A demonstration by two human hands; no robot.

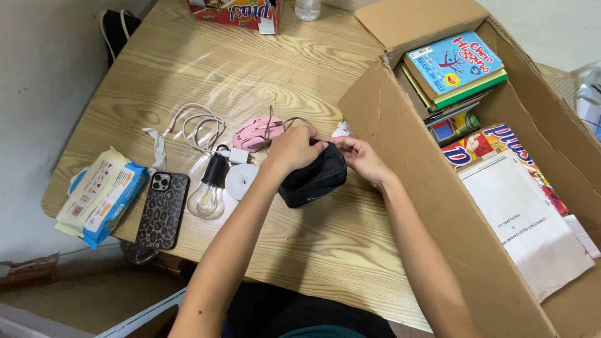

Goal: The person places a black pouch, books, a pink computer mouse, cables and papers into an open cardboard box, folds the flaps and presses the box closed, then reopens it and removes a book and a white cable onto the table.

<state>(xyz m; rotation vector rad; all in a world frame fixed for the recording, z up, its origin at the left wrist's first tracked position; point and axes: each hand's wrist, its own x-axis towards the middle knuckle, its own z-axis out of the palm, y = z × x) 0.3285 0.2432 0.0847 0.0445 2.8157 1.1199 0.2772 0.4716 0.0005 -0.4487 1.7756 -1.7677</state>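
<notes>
Worktop: pale wood-grain worktop [188, 62] filled my view, with a big open cardboard box [400, 163] of books on its right side.
Pouch: I saw a small black pouch [313, 178] just left of the box wall, held above the wood.
Left hand: my left hand [293, 148] had its grip closed on the pouch's top edge.
Right hand: my right hand [363, 156] pinched the same edge, beside the box.
Left of pouch: pink mouse [258, 133], white cable [200, 125], bulb [206, 197], leopard-print phone [163, 209], wipes pack [100, 194].
</notes>
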